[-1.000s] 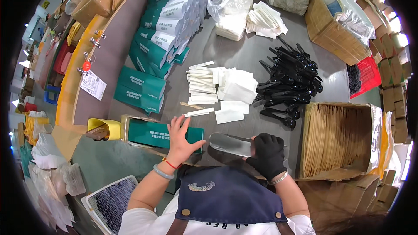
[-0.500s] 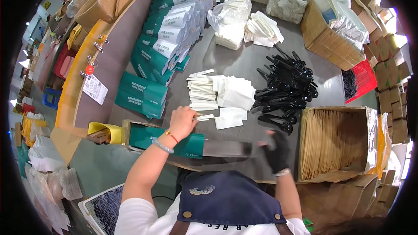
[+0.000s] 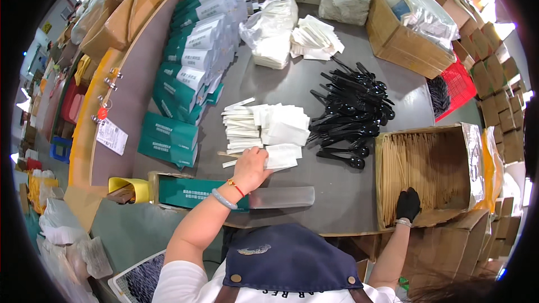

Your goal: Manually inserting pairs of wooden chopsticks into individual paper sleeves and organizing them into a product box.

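A: How far along?
B: On the table point(image 3: 345, 185), the big heap of green-and-white pouches point(image 3: 193, 45) looks done; the box of wooden sticks point(image 3: 418, 160) at right, black spoons point(image 3: 353, 106) and white packets point(image 3: 285, 156) mid-table seem left to use.
A: The hands?
B: Gloved right hand point(image 3: 408, 205) reaches inside the box, its grip unclear; bare left hand point(image 3: 252, 167) curls over the packets; I cannot tell whether it pinches one.
A: Since half a second ago?
B: The right has left the tabletop for the box; the left has slid rightward, onto the squarer packets.
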Action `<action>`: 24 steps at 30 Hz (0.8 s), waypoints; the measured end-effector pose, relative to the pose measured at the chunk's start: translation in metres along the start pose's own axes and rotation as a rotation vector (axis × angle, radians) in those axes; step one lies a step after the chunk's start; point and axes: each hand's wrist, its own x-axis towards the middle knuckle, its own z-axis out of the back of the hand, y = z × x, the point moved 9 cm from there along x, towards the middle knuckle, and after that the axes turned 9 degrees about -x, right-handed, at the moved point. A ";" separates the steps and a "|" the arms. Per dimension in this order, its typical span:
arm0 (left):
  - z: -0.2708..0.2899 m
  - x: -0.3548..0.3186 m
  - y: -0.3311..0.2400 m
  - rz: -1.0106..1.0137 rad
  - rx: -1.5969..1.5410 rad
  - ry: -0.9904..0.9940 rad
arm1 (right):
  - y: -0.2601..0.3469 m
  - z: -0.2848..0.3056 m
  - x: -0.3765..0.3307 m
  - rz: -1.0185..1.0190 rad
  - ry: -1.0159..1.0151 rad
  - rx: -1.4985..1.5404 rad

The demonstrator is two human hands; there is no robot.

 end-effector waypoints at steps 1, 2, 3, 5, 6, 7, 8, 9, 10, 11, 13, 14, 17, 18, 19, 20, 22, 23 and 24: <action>-0.003 0.002 -0.003 0.027 0.057 0.003 | -0.001 0.001 -0.001 -0.014 -0.004 -0.005; -0.004 0.003 -0.005 0.015 0.052 0.011 | -0.003 0.001 -0.003 -0.028 -0.014 0.060; -0.005 0.003 -0.002 0.025 0.039 0.042 | -0.005 0.002 -0.005 -0.041 -0.025 0.125; -0.003 0.001 -0.001 0.016 0.025 0.033 | -0.009 0.009 -0.009 -0.058 -0.072 0.129; -0.004 0.002 -0.003 0.012 0.024 0.038 | -0.010 0.013 -0.011 -0.064 -0.116 0.137; -0.005 0.003 -0.002 0.044 -0.020 0.056 | -0.007 0.017 -0.012 -0.068 -0.114 0.134; -0.005 0.003 -0.001 0.079 -0.063 0.073 | -0.010 0.020 -0.013 -0.161 -0.085 0.217; -0.001 0.001 -0.003 0.081 -0.063 0.076 | -0.016 0.019 -0.016 -0.253 -0.055 0.301; 0.000 0.000 -0.009 0.122 -0.193 0.145 | -0.025 0.010 -0.016 -0.264 -0.060 0.295; 0.000 -0.002 -0.016 0.167 -0.323 0.215 | -0.028 0.024 -0.019 -0.147 -0.388 0.215; 0.007 -0.014 -0.038 0.168 -0.380 0.324 | -0.006 0.033 -0.032 0.025 -0.586 0.281; 0.002 -0.026 -0.044 0.170 -0.437 0.428 | 0.037 0.037 -0.037 0.067 -0.460 0.427; -0.008 -0.047 -0.046 -0.111 -0.086 0.328 | 0.188 0.040 -0.049 0.454 -0.008 0.523; -0.004 -0.052 -0.053 -0.221 0.044 0.239 | 0.220 0.040 -0.050 0.556 0.023 0.459; 0.001 -0.055 -0.059 -0.220 0.059 0.174 | 0.228 0.035 -0.041 0.556 0.023 0.455; -0.001 -0.058 -0.063 -0.221 0.059 0.173 | 0.236 0.019 -0.034 0.572 0.031 0.425; 0.006 -0.065 -0.072 -0.283 0.060 0.073 | 0.245 0.006 -0.028 0.602 0.045 0.397; 0.004 -0.068 -0.068 -0.270 0.062 0.067 | 0.245 0.000 -0.024 0.602 0.071 0.309; 0.001 -0.071 -0.065 -0.301 0.076 0.048 | 0.246 -0.006 -0.022 0.601 0.096 0.219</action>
